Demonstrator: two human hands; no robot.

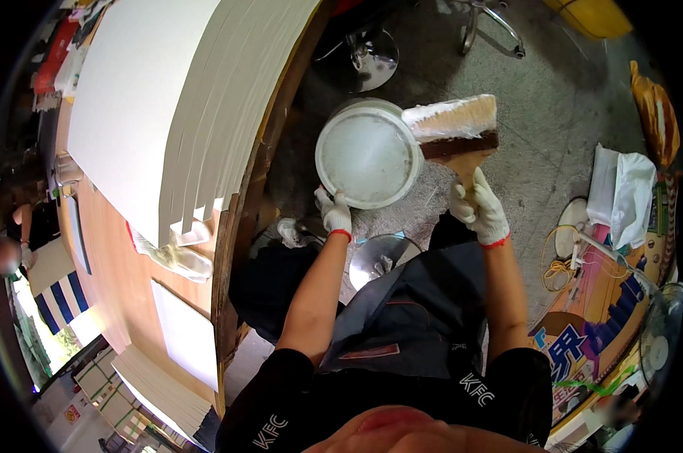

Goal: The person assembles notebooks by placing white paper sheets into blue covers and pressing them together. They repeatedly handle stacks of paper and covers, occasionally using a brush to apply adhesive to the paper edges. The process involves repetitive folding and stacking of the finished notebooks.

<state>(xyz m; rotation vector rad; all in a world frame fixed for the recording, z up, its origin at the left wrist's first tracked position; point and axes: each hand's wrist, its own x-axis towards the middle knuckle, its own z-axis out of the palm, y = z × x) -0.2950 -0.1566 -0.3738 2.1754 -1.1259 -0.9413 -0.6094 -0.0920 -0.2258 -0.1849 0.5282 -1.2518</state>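
A round white bucket [379, 204] stands in front of me, a smooth whitish surface filling its top. My left hand [334, 211], in a white knitted glove with a red cuff, grips its near left rim. A wide flat brush [456, 121] is in my gloved right hand [479, 208], its wooden handle between thumb and fingers. The brush lies tilted on its side, right of the bucket. White paste coats its pale bristles, which reach close to the rim; I cannot tell if they touch it.
On the wooden table [118, 249] at left lie a tall stack of white boards [141, 83], spare white gloves [179, 260] and a white panel [184, 332]. Stool bases [368, 60] stand beyond the bucket. A white bag [632, 189] and cables [559, 260] are at right. Another person [24, 226] is far left.
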